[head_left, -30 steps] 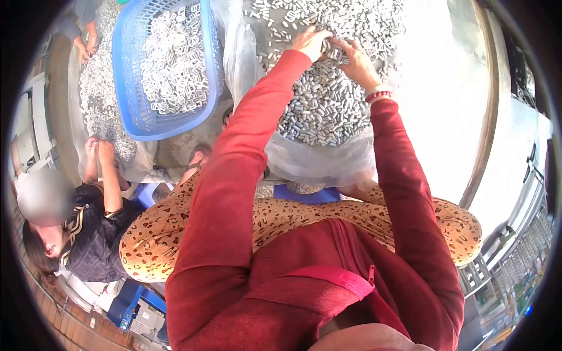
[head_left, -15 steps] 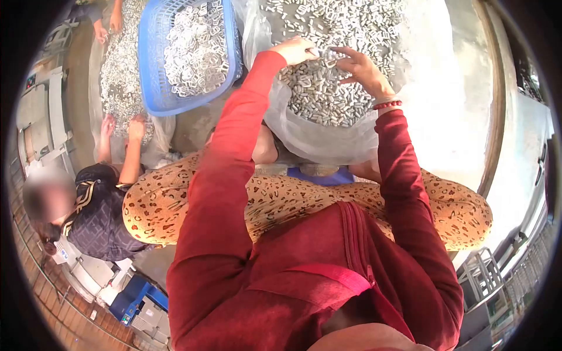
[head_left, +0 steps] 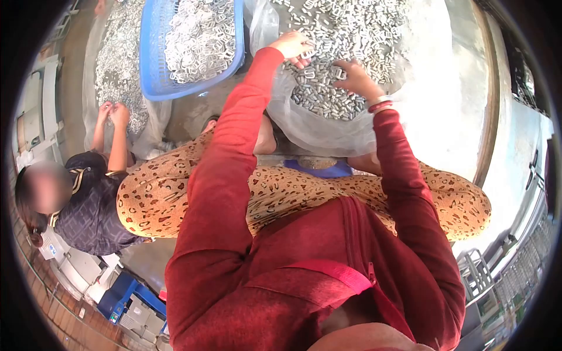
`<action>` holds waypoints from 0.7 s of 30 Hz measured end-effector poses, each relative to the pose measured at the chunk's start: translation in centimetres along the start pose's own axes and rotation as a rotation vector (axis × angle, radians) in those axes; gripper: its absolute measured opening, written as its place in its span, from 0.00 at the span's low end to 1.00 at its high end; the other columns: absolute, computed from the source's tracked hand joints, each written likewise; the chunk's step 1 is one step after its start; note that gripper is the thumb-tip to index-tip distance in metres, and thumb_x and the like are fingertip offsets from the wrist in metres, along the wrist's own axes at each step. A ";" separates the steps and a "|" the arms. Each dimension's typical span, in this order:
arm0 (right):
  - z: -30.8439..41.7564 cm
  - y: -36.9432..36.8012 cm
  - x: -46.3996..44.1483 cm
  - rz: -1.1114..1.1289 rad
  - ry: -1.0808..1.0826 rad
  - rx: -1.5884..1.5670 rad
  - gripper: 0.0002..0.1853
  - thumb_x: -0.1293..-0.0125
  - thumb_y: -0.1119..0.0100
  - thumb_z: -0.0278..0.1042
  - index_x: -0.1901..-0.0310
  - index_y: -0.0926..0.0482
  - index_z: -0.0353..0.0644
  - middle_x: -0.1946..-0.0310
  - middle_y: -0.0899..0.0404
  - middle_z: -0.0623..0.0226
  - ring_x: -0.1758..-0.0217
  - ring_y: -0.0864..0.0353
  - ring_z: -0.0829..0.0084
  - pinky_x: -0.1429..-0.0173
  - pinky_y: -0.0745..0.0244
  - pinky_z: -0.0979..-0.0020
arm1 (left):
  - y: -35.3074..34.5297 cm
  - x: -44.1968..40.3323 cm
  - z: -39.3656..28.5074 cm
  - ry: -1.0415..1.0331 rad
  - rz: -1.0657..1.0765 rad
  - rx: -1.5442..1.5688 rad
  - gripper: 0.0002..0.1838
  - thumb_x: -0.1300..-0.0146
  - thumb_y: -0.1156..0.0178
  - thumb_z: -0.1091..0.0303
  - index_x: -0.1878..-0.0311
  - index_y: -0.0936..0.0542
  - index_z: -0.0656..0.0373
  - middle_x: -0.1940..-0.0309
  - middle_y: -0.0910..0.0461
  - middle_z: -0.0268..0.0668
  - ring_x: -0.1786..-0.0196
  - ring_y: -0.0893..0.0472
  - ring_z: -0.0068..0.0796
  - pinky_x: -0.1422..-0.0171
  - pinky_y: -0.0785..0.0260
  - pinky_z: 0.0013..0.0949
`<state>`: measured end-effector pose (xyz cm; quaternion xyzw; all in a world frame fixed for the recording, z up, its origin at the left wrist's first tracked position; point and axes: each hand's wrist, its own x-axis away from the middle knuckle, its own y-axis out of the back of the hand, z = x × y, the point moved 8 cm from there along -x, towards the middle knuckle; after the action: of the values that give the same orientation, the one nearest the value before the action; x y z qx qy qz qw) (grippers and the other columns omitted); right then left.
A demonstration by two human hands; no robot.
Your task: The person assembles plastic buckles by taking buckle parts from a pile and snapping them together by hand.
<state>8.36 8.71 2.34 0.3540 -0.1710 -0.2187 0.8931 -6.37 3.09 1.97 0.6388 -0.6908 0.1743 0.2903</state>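
Observation:
My left hand is at the left edge of the heap of small grey metal pieces, its fingers closed on a pale metal buckle. My right hand, with a red bracelet at the wrist, hovers over the right side of the heap. Its thumb and fingers are apart, and another buckle shows by the fingertips; whether they touch it is unclear. Lying within the heap, between my hands, is a further buckle.
A blue basket of pale buckles stands left of the heap. Clear plastic sheeting borders the heap. At the left a co-worker sits with both hands at another spread of small pieces.
My hands have moved apart from their meeting point over the heap. My left hand has turned with a buckle in its fingers. The basket and heap have shifted in view.

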 end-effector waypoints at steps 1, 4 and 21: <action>0.1 -0.7 0.2 -0.155 0.140 0.118 0.19 0.55 0.41 0.26 0.57 0.24 0.41 0.69 0.27 0.58 0.81 0.23 0.68 0.72 0.26 0.71 | -0.1 0.3 -0.8 -0.117 0.031 0.201 0.15 0.39 0.50 0.67 0.53 0.28 0.67 0.64 0.23 0.44 0.66 0.20 0.31 0.63 0.24 0.31; -1.0 -1.1 0.1 -0.233 0.016 0.010 0.15 0.56 0.40 0.25 0.62 0.23 0.40 0.70 0.27 0.57 0.82 0.22 0.66 0.73 0.27 0.70 | 1.2 2.1 -2.7 -0.422 0.095 0.770 0.12 0.40 0.53 0.74 0.55 0.29 0.68 0.59 0.24 0.43 0.56 0.23 0.34 0.49 0.28 0.36; -1.8 2.3 0.6 -0.008 -0.351 -1.146 0.17 0.35 0.57 0.30 0.47 0.33 0.30 0.62 0.24 0.54 0.64 0.22 0.69 0.59 0.22 0.70 | 3.3 -0.9 2.4 -0.347 -0.769 -0.413 0.11 0.50 0.38 0.59 0.66 0.21 0.54 0.75 0.21 0.36 0.69 0.23 0.32 0.64 0.32 0.35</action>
<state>10.30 10.86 2.82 -0.2248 -0.1695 -0.3346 0.8993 -10.01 2.70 0.00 0.7971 -0.4625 -0.1963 0.3349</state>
